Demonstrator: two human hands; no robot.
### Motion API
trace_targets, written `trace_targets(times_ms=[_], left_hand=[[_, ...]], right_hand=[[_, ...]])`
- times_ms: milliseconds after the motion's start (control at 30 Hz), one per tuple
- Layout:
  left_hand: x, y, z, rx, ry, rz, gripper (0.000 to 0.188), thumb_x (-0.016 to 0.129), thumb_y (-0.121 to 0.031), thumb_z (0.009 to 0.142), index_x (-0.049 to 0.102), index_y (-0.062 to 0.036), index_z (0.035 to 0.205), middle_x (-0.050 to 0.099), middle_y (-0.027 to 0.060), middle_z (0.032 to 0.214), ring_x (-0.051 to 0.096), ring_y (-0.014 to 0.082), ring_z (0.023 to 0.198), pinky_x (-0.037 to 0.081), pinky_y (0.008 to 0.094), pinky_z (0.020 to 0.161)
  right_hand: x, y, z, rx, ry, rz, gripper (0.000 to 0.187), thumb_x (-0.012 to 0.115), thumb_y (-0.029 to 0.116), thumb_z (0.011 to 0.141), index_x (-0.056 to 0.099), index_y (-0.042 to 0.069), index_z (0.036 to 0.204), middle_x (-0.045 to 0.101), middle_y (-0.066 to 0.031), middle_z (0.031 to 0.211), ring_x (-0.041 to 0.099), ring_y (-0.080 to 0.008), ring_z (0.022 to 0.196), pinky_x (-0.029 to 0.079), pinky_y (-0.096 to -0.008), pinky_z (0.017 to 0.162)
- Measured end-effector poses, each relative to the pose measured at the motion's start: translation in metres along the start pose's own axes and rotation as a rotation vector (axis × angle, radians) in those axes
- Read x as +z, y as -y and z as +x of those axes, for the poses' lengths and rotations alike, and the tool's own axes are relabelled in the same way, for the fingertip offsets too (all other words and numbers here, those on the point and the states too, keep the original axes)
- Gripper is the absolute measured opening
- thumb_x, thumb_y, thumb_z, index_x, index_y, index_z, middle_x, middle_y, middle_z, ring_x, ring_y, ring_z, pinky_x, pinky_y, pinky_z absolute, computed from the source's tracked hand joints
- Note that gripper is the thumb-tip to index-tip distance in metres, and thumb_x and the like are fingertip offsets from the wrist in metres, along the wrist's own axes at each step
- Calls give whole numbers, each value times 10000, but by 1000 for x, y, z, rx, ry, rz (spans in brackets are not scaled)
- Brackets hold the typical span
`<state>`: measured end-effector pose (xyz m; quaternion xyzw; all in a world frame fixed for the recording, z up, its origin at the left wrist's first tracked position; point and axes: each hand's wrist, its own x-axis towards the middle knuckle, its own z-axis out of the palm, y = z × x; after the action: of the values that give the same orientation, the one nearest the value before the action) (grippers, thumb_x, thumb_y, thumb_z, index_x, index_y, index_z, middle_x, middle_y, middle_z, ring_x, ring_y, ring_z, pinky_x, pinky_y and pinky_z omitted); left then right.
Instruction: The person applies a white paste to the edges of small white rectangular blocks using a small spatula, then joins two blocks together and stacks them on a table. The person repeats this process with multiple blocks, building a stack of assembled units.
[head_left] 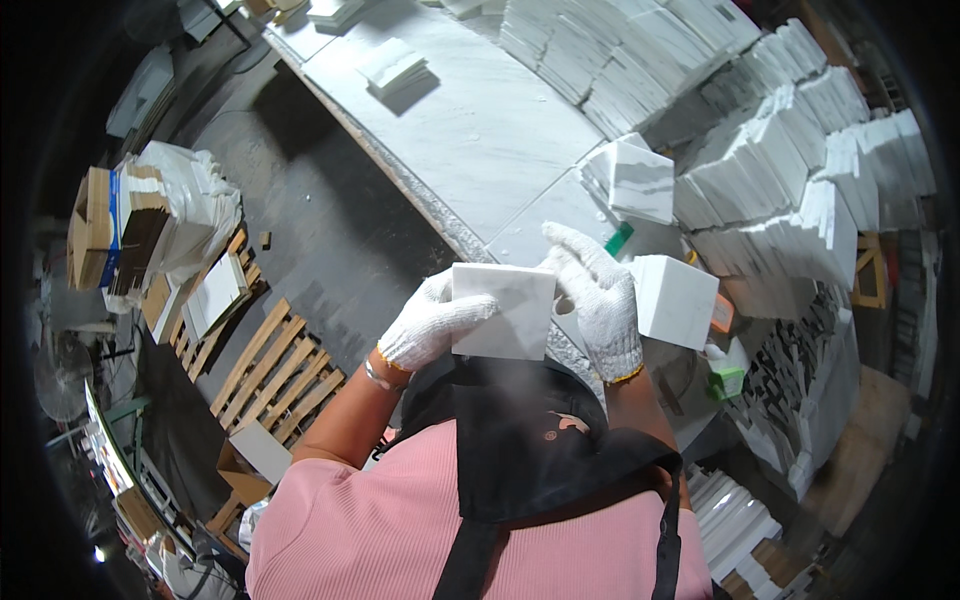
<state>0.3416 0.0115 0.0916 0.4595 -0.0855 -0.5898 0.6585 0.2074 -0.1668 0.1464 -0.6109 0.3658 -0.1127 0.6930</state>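
A square white marble tile with faint grey shading is held up in front of my chest. My left hand, in a white knit glove, grips its left side, with the thumb across its face. Beside the tile's right edge is my right hand, gloved the same way, its fingers stretched out and apart. Whether its fingertips touch the tile's edge I cannot make out. Just right of that hand stands a stack of white tiles on the bench, with a small green object behind the fingers.
The stone-topped bench runs away to the upper left, carrying a small tile pile. Many tile stacks crowd the right side. A grey-veined tile pile sits nearer. On the left floor lie a wooden pallet and wrapped boxes.
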Motion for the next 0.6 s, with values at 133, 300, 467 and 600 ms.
trace_targets(times_ms=[133,300,467,600], left_hand=[[-16,-3,-14,44,-35,-39,524,764,-202,892,603,30,1333,686,100,1233,637,163,1095,496,337,989],[-32,3,-20,78,-73,-122,556,778,-229,881,602,23,1345,688,99,1215,639,162,1065,503,321,949],[-38,10,-15,81,-94,-200,632,833,-256,817,601,8,1342,698,102,1195,663,179,1028,530,334,885],[-41,8,-16,45,-78,-210,647,840,-270,807,599,-3,1345,699,82,1160,652,167,1022,518,328,893]], right_hand=[[11,1,9,152,28,132,367,563,183,1032,614,4,1348,725,-94,1002,656,-108,815,492,-219,685],[19,-17,14,196,214,255,381,585,201,1020,623,15,1350,723,-92,1038,636,-91,825,479,-219,662],[31,-22,18,76,277,-43,342,680,145,961,682,-13,1264,722,-95,1136,639,-109,987,512,-254,856],[34,-22,20,-46,313,-131,321,703,127,938,695,-37,1214,732,-117,1128,664,-163,1045,515,-301,926]])
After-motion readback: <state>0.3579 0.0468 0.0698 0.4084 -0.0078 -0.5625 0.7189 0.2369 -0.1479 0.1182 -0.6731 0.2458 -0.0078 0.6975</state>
